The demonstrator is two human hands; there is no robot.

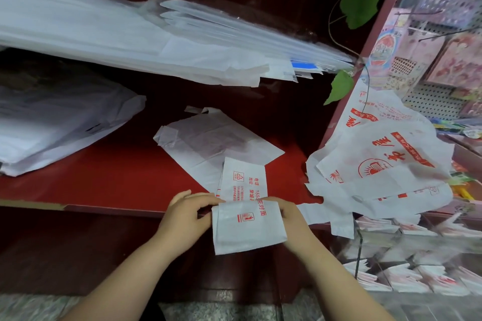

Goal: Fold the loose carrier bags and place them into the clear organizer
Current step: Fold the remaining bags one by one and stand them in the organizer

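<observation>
At the front edge of the counter (104, 177), left hand (187, 216) and right hand (290, 221) pinch opposite sides of a part-folded carrier bag (247, 229), its length running away from the person; the clear organizer (407, 250) lies nearer the right grip.

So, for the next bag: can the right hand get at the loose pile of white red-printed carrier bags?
Probably yes: that pile of bags lies beside the right hand, nothing between, but the hand must first release the half-folded white printed bag.
</observation>
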